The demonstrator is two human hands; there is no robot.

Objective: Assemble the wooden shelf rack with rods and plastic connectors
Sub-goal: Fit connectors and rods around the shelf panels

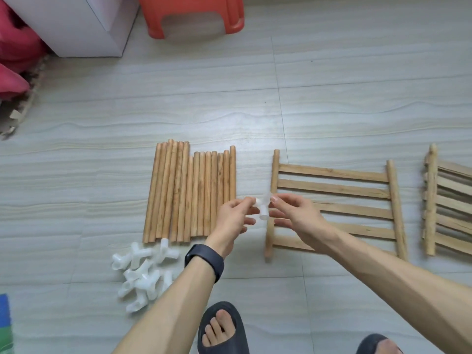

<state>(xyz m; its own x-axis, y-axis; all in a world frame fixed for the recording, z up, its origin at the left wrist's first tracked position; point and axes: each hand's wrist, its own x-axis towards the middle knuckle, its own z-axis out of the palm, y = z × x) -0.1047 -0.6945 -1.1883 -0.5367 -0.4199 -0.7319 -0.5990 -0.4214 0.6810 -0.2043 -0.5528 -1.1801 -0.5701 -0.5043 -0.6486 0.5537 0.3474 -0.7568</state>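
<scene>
A black band (204, 261) is worn on the left wrist; dark open-toed slippers (224, 306) are worn on both feet.

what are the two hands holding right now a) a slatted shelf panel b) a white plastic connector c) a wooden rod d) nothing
b: the left hand and the right hand both pinch one white plastic connector between them, while the rods lie in a row on the floor.
</scene>
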